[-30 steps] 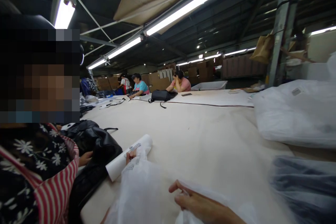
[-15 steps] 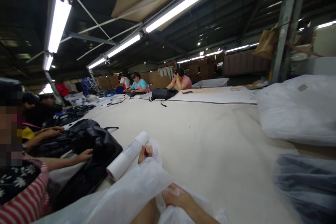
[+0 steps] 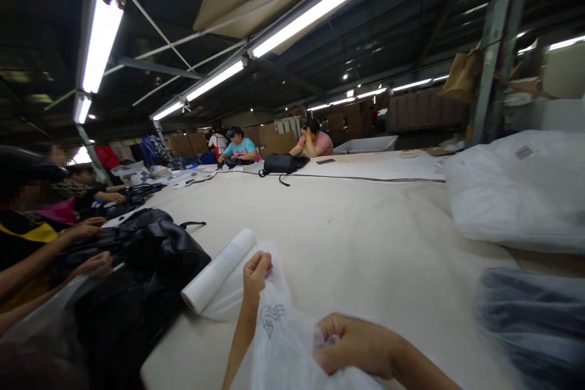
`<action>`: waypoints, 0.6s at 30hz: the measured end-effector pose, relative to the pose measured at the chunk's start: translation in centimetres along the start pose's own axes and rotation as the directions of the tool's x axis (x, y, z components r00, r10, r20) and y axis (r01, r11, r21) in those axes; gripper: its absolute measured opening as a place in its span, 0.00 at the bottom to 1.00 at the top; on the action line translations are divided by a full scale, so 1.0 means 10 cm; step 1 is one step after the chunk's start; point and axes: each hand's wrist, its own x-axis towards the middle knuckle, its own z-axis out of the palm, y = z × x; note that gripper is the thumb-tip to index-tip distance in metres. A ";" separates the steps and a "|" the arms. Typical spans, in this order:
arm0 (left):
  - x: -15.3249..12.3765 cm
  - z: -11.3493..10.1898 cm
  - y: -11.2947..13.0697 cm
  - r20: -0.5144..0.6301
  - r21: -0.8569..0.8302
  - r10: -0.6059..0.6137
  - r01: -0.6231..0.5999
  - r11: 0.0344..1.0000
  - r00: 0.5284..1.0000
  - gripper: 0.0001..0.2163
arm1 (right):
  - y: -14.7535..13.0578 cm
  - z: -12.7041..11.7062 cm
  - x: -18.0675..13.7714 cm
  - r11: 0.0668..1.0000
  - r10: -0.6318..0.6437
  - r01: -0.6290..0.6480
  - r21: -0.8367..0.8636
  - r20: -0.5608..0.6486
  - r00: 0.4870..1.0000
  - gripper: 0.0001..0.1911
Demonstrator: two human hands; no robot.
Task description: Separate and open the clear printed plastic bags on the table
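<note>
A thin, translucent plastic bag (image 3: 278, 335) with dark printing stretches between my hands at the near edge of the table. My left hand (image 3: 256, 269) is closed, pinching the bag's upper edge. Lower and to the right, my right hand (image 3: 350, 344) grips a gathered part of the same bag in a fist. Just left of my left hand lies a white roll of plastic bags (image 3: 219, 271), with a loose sheet spreading from it under my wrist. The lower part of the bag runs out of the picture.
Black bags (image 3: 155, 256) are heaped at left, where co-workers' hands handle them. A large white plastic-wrapped bundle (image 3: 516, 189) sits at right, above a dark plastic-wrapped item (image 3: 534, 323). Across the pale table (image 3: 365, 231) are a black backpack (image 3: 281, 163) and seated people.
My left hand has come out from behind the plastic, and my right hand has moved right. The bag has swung away from the left. A co-worker at left has leaned back.
</note>
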 end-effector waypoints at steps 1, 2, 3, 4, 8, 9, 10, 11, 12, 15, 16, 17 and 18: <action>0.00 -0.01 -0.01 -0.020 -0.014 0.014 -0.014 1.000 1.000 0.17 | -0.04 -0.15 -0.08 0.996 -0.009 0.005 -0.086 -0.047 0.999 0.11; 0.00 -0.01 -0.02 -0.047 -0.023 0.031 -0.032 0.999 0.998 0.18 | -0.06 -0.32 -0.15 0.986 -0.026 0.008 -0.166 -0.110 0.994 0.11; 0.00 -0.01 -0.02 -0.072 -0.011 0.053 -0.054 0.998 0.996 0.18 | -0.08 -0.48 -0.20 0.964 -0.060 0.008 -0.265 -0.188 0.980 0.10; 0.00 -0.01 -0.03 -0.085 0.032 0.081 -0.079 0.996 0.993 0.18 | -0.08 -0.63 -0.24 0.929 -0.100 -0.008 -0.371 -0.273 0.957 0.09; -0.03 0.07 0.00 -0.019 0.472 0.178 -0.148 0.869 0.984 0.14 | -0.04 -1.05 -0.34 0.724 -0.289 -0.190 -0.663 -0.542 0.789 0.09; -0.04 0.12 0.02 -0.005 0.565 0.204 -0.166 0.808 0.979 0.11 | -0.04 -1.09 -0.35 0.705 -0.310 -0.214 -0.676 -0.566 0.764 0.08; -0.05 0.17 0.04 -0.001 0.628 0.245 -0.190 0.754 0.970 0.08 | -0.05 -1.11 -0.37 0.700 -0.320 -0.221 -0.679 -0.576 0.753 0.08; -0.06 0.23 0.07 0.000 0.664 0.302 -0.226 0.713 0.953 0.05 | -0.06 -1.11 -0.38 0.701 -0.324 -0.217 -0.679 -0.575 0.751 0.09; -0.07 0.29 0.10 0.007 0.676 0.370 -0.277 0.683 0.929 0.04 | -0.09 -1.09 -0.40 0.705 -0.327 -0.210 -0.678 -0.572 0.752 0.09; -0.11 0.45 0.17 0.043 0.642 0.544 -0.440 0.628 0.838 0.10 | -0.19 -1.02 -0.45 0.711 -0.328 -0.185 -0.678 -0.554 0.765 0.10; -0.12 0.49 0.18 0.057 0.629 0.575 -0.476 0.614 0.816 0.12 | -0.22 -0.99 -0.47 0.710 -0.324 -0.181 -0.680 -0.544 0.774 0.09; -0.13 0.52 0.18 0.077 0.617 0.589 -0.503 0.606 0.805 0.14 | -0.26 -0.97 -0.50 0.709 -0.319 -0.183 -0.681 -0.540 0.779 0.09; -0.14 0.54 0.17 0.100 0.606 0.586 -0.516 0.605 0.804 0.16 | -0.28 -0.95 -0.52 0.705 -0.311 -0.193 -0.683 -0.542 0.781 0.09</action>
